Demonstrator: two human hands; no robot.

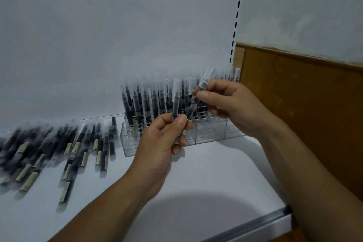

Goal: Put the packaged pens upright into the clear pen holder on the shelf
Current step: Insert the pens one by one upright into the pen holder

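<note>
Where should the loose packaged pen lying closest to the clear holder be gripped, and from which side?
Pinch the pen across its dark barrel near the middle, coming down from above. It lies flat on the shelf, long axis pointing toward the back panel, with bare shelf on its right toward the holder but neighbours close on its left, so a top-down pinch probably fits best.

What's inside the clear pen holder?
Packaged pens stand upright in the clear pen holder; some empty holes show by the right hand. The left hand hides its front middle.
</note>
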